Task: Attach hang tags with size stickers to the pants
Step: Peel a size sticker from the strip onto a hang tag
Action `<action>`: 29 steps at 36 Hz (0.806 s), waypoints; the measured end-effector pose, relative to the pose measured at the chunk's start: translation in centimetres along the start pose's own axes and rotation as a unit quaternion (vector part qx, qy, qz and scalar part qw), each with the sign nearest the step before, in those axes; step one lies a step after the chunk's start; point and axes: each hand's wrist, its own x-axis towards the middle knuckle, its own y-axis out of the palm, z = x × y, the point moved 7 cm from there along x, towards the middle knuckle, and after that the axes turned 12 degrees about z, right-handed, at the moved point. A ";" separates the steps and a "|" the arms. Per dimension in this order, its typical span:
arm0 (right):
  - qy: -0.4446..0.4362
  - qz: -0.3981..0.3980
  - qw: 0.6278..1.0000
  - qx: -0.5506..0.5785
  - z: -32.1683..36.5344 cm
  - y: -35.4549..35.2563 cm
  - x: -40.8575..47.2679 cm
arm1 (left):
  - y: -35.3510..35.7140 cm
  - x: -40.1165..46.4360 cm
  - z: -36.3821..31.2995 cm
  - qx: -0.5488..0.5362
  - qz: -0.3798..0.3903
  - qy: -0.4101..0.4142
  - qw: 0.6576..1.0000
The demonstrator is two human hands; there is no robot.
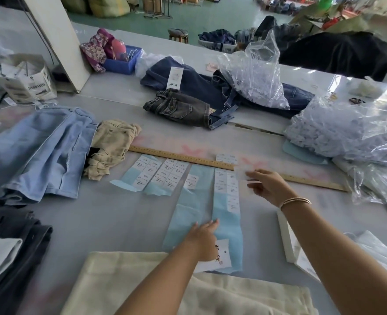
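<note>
A grey worktable (110, 214) carries light-blue denim pants (35, 151) at the left, dark jeans (188, 87) further back, cream pants (165, 289) at the near edge, and clear plastic bags (342, 130) of fasteners at the right. A wooden ruler (188, 158) lies across the middle, just behind four blue sticker sheets (227, 201) with white size stickers. The right hand (267, 187), bangle on its wrist, pinches a small blurred sticker (241, 173) above the right-most sheet. The left hand (202, 239), fingers straight, presses that sheet's near end, beside a white hang tag (222, 253).
</note>
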 end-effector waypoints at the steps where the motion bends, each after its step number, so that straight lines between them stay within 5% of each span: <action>1: -0.018 -0.003 0.999 0.039 0.3 -0.1 -1.0 | -0.2 -0.1 0.1 -0.017 0.009 -0.003 1.000; 4: -0.072 0.015 0.992 0.106 0.2 0.8 -4.8 | -1.9 -1.5 0.7 -0.069 -0.061 0.004 0.996; 7: -0.101 0.021 0.990 0.094 -1.8 2.7 -9.1 | -3.7 -5.0 2.1 -0.243 -0.214 0.036 0.945; 12: -0.194 -0.076 0.968 -0.139 -5.5 6.3 -16.1 | -1.5 -10.5 2.3 -0.599 -0.252 0.014 0.760; 15: -0.341 -0.100 0.883 -0.308 -5.6 9.9 -20.8 | 0.8 -12.4 0.5 -0.734 -0.228 0.017 0.640; 18: -0.386 -0.102 0.821 -0.408 -6.4 12.0 -23.4 | 2.3 -14.0 -1.5 -0.808 -0.208 0.042 0.549; 29: -0.358 -0.087 0.777 -0.511 -6.4 12.9 -25.2 | 3.4 -17.4 -4.7 -0.815 -0.191 0.054 0.545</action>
